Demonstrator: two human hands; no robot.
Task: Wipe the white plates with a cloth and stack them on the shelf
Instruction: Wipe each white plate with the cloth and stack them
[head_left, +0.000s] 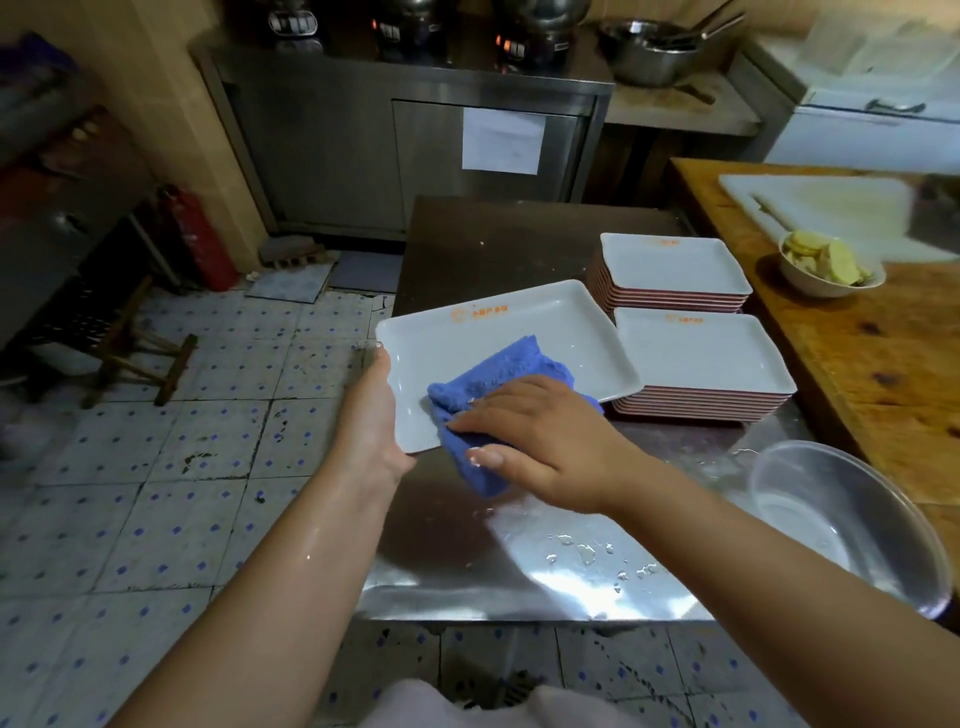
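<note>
A steel tabletop (519, 239) fills the middle of the view, wet with droplets near its front edge, and a wooden tabletop (857, 353) adjoins it on the right. On the steel surface, to the right, stand two stacks of white square plates, the far stack (675, 265) behind the near stack (701, 353), just beside each other. A clear plastic bowl (852, 525) sits at the front right corner. One white plate (498, 332) is held tilted above the left edge of the steel tabletop, its right corner overlapping the near stack in the view. The left hand (376, 415) grips the plate's left rim, thumb along the edge, while its fingers are hidden under the plate, so how they lie cannot be told. The right hand (540, 436) lies flat on a blue cloth (493, 379), fingers straight and close together, pressing it onto the plate's near corner. On the wooden tabletop sit a white cutting board (831, 208) and a small bowl of sliced food (826, 265).
</note>
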